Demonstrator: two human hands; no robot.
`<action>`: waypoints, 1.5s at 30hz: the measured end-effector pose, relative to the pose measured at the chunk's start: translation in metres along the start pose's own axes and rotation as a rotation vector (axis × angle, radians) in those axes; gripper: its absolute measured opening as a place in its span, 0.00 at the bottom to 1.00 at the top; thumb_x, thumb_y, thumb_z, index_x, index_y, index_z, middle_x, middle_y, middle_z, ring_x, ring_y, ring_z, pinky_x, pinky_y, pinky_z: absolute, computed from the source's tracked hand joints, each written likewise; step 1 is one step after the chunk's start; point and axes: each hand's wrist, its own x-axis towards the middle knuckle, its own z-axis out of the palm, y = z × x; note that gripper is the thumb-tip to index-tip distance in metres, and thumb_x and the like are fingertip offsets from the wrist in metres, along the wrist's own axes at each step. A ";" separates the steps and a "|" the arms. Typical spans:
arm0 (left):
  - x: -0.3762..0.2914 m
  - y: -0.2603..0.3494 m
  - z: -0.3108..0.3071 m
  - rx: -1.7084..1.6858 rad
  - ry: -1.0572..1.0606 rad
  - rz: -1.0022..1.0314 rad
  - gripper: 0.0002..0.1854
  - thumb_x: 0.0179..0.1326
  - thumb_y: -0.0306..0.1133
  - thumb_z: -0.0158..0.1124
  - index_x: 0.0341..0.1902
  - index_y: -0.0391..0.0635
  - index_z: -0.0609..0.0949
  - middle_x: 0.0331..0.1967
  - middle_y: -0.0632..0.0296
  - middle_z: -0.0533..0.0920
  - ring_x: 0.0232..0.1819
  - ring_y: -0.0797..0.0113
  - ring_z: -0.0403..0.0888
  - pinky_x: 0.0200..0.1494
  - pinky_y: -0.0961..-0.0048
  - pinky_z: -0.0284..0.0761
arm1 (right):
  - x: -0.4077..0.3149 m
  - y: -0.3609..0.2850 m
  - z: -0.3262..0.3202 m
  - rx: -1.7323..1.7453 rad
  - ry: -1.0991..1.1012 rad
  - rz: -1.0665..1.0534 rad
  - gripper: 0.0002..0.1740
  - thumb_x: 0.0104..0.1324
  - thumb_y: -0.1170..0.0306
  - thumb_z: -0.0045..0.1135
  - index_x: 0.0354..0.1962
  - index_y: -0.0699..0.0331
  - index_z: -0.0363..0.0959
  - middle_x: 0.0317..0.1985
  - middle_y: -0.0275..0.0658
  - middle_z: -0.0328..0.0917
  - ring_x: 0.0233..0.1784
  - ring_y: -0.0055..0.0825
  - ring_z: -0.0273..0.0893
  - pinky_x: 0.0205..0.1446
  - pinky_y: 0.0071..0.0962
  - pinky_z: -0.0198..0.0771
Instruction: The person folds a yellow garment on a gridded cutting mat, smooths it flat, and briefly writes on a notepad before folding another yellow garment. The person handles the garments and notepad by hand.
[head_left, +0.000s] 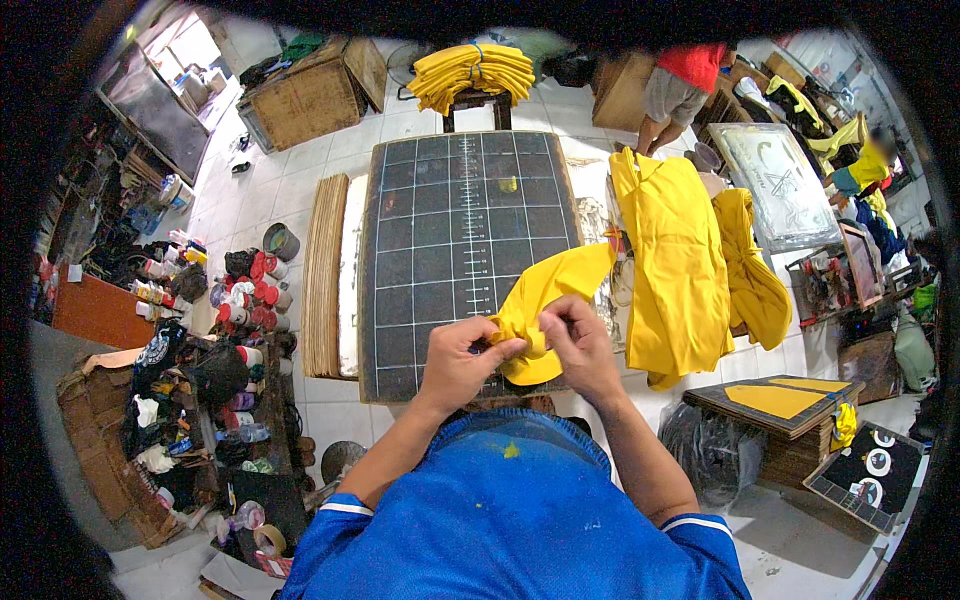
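Note:
Both hands are together over the near right part of a dark board with a white grid and ruler scale (427, 225). Between them is a piece of yellow fabric (559, 281), bunched and twisted in the middle like a knot. My left hand (461, 360) pinches the bunched part between thumb and fingers. On its other side, my right hand (581, 345) grips the same fabric with curled fingers. One end of the cloth spreads up and right across the board; a rounded fold hangs below the fingers. Large folded yellow fabric (671, 262) lies right of the board.
A tied yellow fabric bundle (742, 262) lies farther right. A stack of yellow pieces (472, 75) rests on a stand beyond the board. Thin brown boards (325, 277) are stacked at its left. Paint containers (259, 289) stand on the floor. A person in red (686, 82) stands at back right.

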 end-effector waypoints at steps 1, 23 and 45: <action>0.000 -0.001 -0.004 -0.076 0.011 -0.017 0.15 0.56 0.32 0.80 0.27 0.39 0.80 0.23 0.61 0.82 0.26 0.75 0.77 0.30 0.74 0.73 | 0.003 -0.002 -0.003 -0.007 -0.019 -0.071 0.10 0.70 0.68 0.64 0.41 0.65 0.75 0.33 0.30 0.77 0.33 0.14 0.69 0.37 0.17 0.66; 0.051 -0.028 -0.221 -0.103 0.617 -0.008 0.07 0.72 0.31 0.65 0.45 0.41 0.82 0.38 0.69 0.83 0.38 0.80 0.76 0.45 0.79 0.75 | 0.042 -0.070 -0.138 0.204 0.601 -0.299 0.12 0.79 0.59 0.54 0.47 0.59 0.70 0.38 0.28 0.75 0.38 0.17 0.72 0.42 0.22 0.71; 0.305 -0.016 -0.369 0.753 0.326 -0.097 0.18 0.72 0.43 0.64 0.47 0.38 0.86 0.29 0.65 0.86 0.25 0.77 0.80 0.28 0.75 0.76 | 0.378 -0.142 -0.191 -0.907 0.255 -0.354 0.13 0.74 0.64 0.56 0.45 0.63 0.82 0.38 0.34 0.86 0.32 0.22 0.80 0.33 0.21 0.72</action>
